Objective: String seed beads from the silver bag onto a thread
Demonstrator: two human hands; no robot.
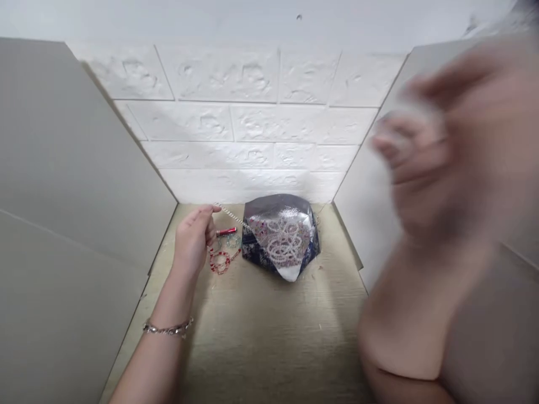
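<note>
My left hand (pixel 194 235) is closed in a pinch on a thin strand of small whitish beads (pixel 232 216). From my fingertips the strand slopes down to a folded, foil-lined holder (pixel 275 206) with a dark blue patterned outside. Inside it lie loops of white beads (pixel 286 247) among many tiny pink and red beads. My right hand (pixel 438 146) is raised high at the right, close to the camera and smeared by motion. Its fingers look curled together; a pale blur sits at them, and what they hold cannot be made out.
Beside my left hand lie a red tube-like item (pixel 226 231), red bead strands (pixel 219 262) and a pale green-blue bead strand (pixel 233 241). Grey panels (pixel 63 168) stand on both sides of the wooden tabletop (pixel 269 336). A white brick-patterned wall (pixel 252 120) closes off the back.
</note>
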